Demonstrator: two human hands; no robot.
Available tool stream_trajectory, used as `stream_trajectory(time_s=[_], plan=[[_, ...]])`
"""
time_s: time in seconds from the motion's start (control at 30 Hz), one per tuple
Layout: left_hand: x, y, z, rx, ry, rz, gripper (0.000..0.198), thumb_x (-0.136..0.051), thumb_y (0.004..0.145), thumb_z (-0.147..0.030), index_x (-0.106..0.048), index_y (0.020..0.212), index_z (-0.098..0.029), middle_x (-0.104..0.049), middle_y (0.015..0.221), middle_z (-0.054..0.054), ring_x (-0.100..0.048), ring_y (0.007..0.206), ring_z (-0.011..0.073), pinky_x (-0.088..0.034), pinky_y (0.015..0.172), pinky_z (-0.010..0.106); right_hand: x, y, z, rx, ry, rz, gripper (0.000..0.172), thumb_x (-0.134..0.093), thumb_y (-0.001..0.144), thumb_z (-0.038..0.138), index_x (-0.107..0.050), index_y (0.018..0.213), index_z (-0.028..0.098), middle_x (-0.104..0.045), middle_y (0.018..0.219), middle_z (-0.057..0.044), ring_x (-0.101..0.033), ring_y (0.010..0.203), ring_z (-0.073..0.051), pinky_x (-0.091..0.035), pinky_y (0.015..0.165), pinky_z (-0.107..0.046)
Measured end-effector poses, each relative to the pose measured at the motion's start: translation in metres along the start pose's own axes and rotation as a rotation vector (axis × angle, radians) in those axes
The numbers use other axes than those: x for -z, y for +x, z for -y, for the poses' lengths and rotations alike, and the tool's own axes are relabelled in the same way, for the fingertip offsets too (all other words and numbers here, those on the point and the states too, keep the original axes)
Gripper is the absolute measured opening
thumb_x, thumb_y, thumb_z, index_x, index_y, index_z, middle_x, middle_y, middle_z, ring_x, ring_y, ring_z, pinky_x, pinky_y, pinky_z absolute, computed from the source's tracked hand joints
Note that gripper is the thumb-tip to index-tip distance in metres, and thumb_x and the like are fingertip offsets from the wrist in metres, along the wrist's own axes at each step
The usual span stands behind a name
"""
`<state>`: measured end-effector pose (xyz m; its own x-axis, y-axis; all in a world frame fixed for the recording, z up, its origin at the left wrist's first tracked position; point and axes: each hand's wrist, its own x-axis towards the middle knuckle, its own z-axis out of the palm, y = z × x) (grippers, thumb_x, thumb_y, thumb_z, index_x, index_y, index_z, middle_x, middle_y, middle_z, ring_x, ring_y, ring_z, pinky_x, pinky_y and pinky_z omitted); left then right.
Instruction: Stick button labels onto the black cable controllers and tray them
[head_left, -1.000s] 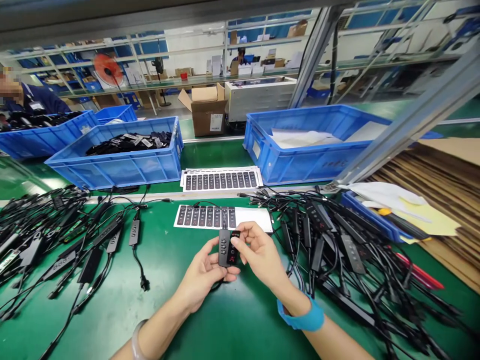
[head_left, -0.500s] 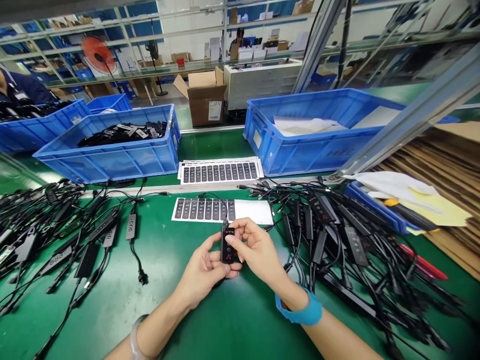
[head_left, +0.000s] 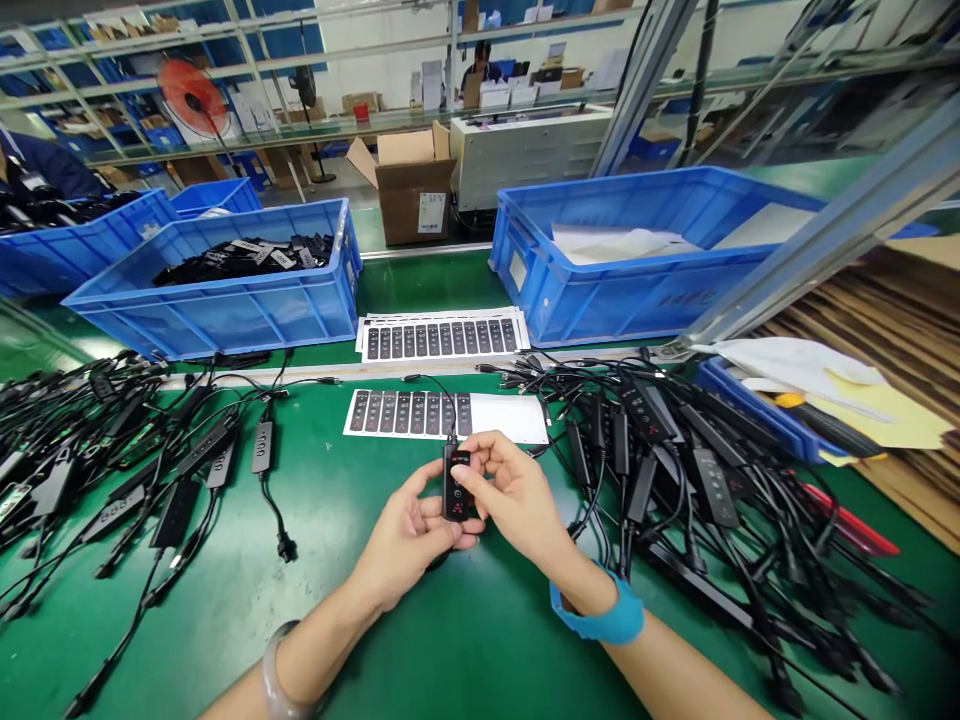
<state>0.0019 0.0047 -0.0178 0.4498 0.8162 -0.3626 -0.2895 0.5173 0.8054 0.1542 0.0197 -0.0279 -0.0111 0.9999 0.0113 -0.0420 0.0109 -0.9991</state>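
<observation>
Between my hands is a small black inline cable controller with red and white markings on its face and a cable leaving its top end. My left hand grips it from the left and below, fingers curled behind it. From the right, my right hand holds it too, the thumb lying on its face. Just beyond lies a sheet of black labels, its right part bare white. Farther back, more label sheets are stacked. The controller's back is hidden by my fingers.
Cabled controllers lie heaped at left and right. Behind stand a blue bin of black parts and a blue bin holding white sheets. A small blue tray and stacked cardboard sit at right. A person is partly visible far left.
The view has shifted slightly. Both hands keep the controller in nearly the same place, and the right thumb still rests on its face.
</observation>
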Motion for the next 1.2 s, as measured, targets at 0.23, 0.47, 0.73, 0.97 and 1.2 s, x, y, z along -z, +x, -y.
stream_trajectory(time_s=[0.23, 0.47, 0.73, 0.97, 1.2], plan=[[0.0013, 0.0011, 0.0026, -0.003, 0.009, 0.001, 0.079, -0.083, 0.07, -0.031, -0.04, 0.134, -0.014, -0.075, 0.095, 0.012, -0.072, 0.086, 0.0224, -0.054, 0.082, 0.035, -0.0006, -0.001, -0.0007, 0.013, -0.044, -0.013, 0.022, -0.065, 0.08, 0.033, -0.056, 0.095, 0.02, -0.046, 0.069, 0.005, -0.044, 0.047, -0.008, -0.041, 0.036, -0.018], [0.0004, 0.0003, 0.0037, 0.005, 0.033, -0.008, 0.081, -0.084, 0.069, -0.036, -0.04, 0.134, -0.016, -0.075, 0.096, 0.011, -0.072, 0.089, 0.0245, -0.054, 0.084, 0.036, -0.0007, -0.0004, -0.0029, 0.041, -0.103, -0.027, 0.019, -0.064, 0.08, 0.03, -0.058, 0.094, 0.02, -0.047, 0.069, 0.004, -0.047, 0.056, -0.011, -0.042, 0.04, -0.018], [0.001, 0.0011, 0.0031, -0.002, 0.041, -0.011, 0.083, -0.084, 0.068, -0.038, -0.04, 0.135, -0.016, -0.075, 0.094, 0.011, -0.072, 0.087, 0.0234, -0.054, 0.081, 0.034, -0.001, -0.0007, -0.0032, 0.069, -0.146, -0.054, 0.017, -0.064, 0.079, 0.028, -0.06, 0.092, 0.019, -0.048, 0.067, 0.004, -0.051, 0.06, -0.012, -0.043, 0.046, -0.02], [-0.0001, 0.0014, 0.0076, -0.029, 0.073, -0.052, 0.089, -0.083, 0.068, -0.038, -0.034, 0.138, -0.012, -0.074, 0.091, 0.01, -0.071, 0.084, 0.0223, -0.054, 0.077, 0.033, -0.0019, 0.0009, -0.0068, 0.02, -0.162, -0.071, 0.024, -0.066, 0.076, 0.029, -0.056, 0.097, 0.021, -0.048, 0.063, 0.006, -0.049, 0.054, -0.011, -0.042, 0.045, -0.02], [-0.001, 0.0033, 0.0076, -0.054, 0.116, -0.047, 0.07, -0.079, 0.072, -0.033, -0.046, 0.13, -0.015, -0.072, 0.085, 0.006, -0.07, 0.077, 0.0192, -0.053, 0.07, 0.03, 0.0062, 0.0065, -0.0054, -0.061, -0.124, -0.014, 0.041, -0.068, 0.074, 0.03, -0.048, 0.108, 0.021, -0.049, 0.067, 0.008, -0.049, 0.058, -0.012, -0.045, 0.055, -0.025]])
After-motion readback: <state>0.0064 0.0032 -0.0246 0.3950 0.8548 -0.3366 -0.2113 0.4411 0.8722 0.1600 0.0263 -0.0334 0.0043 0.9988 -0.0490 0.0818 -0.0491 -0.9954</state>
